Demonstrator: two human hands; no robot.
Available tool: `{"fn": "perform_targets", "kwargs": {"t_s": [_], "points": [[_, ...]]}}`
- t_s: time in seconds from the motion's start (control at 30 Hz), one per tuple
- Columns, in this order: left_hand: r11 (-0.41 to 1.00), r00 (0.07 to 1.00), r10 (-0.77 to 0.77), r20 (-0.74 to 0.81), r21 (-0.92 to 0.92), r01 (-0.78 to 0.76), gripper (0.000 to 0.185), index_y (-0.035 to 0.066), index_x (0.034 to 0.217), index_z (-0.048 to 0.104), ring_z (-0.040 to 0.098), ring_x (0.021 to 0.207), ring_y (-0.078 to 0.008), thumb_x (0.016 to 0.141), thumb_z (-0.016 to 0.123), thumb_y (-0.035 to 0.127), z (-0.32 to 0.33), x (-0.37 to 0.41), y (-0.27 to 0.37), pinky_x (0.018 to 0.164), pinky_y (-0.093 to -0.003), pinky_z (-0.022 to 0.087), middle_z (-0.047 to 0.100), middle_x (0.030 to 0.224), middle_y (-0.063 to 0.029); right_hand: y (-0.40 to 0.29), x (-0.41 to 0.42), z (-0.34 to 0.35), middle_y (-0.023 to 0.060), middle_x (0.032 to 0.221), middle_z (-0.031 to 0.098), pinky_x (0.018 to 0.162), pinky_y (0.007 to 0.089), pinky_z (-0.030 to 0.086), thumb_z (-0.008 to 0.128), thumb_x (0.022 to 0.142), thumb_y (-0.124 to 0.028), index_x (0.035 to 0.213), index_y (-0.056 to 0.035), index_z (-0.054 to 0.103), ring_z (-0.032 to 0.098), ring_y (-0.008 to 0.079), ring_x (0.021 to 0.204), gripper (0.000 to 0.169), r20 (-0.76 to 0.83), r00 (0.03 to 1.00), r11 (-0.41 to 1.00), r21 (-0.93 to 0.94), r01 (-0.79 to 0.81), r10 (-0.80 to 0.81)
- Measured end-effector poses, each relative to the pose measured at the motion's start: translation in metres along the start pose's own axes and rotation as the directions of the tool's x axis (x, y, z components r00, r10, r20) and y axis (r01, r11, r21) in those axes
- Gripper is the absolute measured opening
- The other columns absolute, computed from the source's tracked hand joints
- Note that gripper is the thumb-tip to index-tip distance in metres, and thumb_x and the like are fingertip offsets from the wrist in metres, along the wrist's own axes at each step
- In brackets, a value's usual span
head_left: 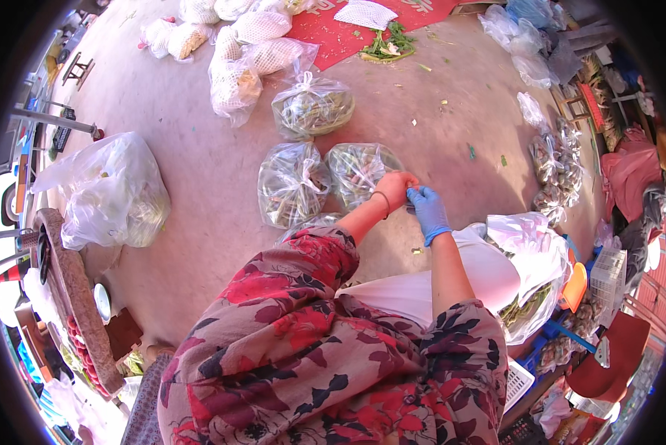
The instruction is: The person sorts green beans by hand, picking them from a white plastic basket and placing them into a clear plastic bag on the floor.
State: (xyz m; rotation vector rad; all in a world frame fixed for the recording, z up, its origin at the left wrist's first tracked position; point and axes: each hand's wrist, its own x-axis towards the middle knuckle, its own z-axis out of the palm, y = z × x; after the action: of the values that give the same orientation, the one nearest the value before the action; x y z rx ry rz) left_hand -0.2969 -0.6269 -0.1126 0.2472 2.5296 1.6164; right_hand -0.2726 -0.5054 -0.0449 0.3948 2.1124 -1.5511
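Observation:
My left hand [392, 190], bare and with a dark band at the wrist, is closed beside a clear plastic bag of greens [355, 167]. My right hand [428, 210] wears a blue glove and meets the left at the fingertips. Whether either holds something small or the bag's neck cannot be made out. To the left stands a second knotted bag of greens [294, 186], a third knotted bag [313, 105] lies beyond it, and another is partly hidden under my sleeve.
White netted bags [255, 33] lie ahead near a red mat [333, 39] with loose leaves. A large plastic sack [116, 189] stands at left beside a stone-edged table [77, 300]. At right are a white-wrapped bundle of greens [527, 306], crates and several small tied bags [555, 161].

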Motion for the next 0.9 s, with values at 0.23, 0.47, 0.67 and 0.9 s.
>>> {"fn": "perform_targets", "kwargs": {"t_s": [0.23, 0.47, 0.67, 0.9], "points": [[0.971, 0.973, 0.229, -0.014, -0.060, -0.229, 0.014, 0.008, 0.089, 0.065, 0.062, 0.077, -0.0294, 0.080, 0.055, 0.010, 0.021, 0.018, 0.142, 0.068, -0.0336, 0.049, 0.063, 0.083, -0.0153, -0.036, -0.068, -0.094, 0.0084, 0.086, 0.064, 0.066, 0.0264, 0.050, 0.050, 0.089, -0.018, 0.099, -0.0020, 0.061, 0.062, 0.0158, 0.077, 0.022, -0.305, 0.942, 0.898, 0.361, 0.252, -0.141], [0.878, 0.892, 0.402, 0.205, -0.364, -0.311, 0.016, 0.003, 0.094, 0.064, 0.063, 0.067, -0.0143, 0.083, 0.053, 0.008, 0.122, 0.020, 0.247, 0.061, -0.0268, 0.049, 0.066, 0.079, -0.0101, 0.003, -0.143, -0.208, 0.0095, 0.083, 0.065, 0.062, 0.0274, 0.051, 0.052, 0.088, -0.014, 0.095, 0.0008, 0.060, 0.063, 0.0181, 0.069, 0.018, -0.607, 0.780, 0.622, 0.555, 0.552, -0.150], [0.891, 0.746, 0.220, 0.628, -0.442, 0.109, 0.018, 0.001, 0.099, 0.061, 0.056, 0.087, -0.0098, 0.082, 0.055, 0.006, 0.261, 0.003, 0.311, 0.079, -0.0230, 0.043, 0.062, 0.095, -0.0040, 0.121, -0.204, -0.287, 0.0087, 0.084, 0.064, 0.062, 0.0248, 0.049, 0.050, 0.089, -0.012, 0.096, -0.0008, 0.059, 0.061, 0.0155, 0.068, 0.016, -0.782, 0.612, 0.539, 0.567, 0.623, 0.115], [0.779, 0.674, -0.107, 0.731, -0.359, 0.514, 0.026, 0.006, 0.108, 0.052, 0.052, 0.090, -0.0128, 0.082, 0.053, 0.010, 0.380, 0.020, 0.329, 0.078, -0.0301, 0.042, 0.053, 0.094, -0.0013, 0.296, -0.186, -0.348, 0.0102, 0.076, 0.065, 0.062, 0.0279, 0.047, 0.060, 0.082, -0.027, 0.091, 0.0021, 0.063, 0.060, 0.0160, 0.065, 0.030, -0.875, 0.259, 0.866, 0.462, 0.191, 0.410]]}}
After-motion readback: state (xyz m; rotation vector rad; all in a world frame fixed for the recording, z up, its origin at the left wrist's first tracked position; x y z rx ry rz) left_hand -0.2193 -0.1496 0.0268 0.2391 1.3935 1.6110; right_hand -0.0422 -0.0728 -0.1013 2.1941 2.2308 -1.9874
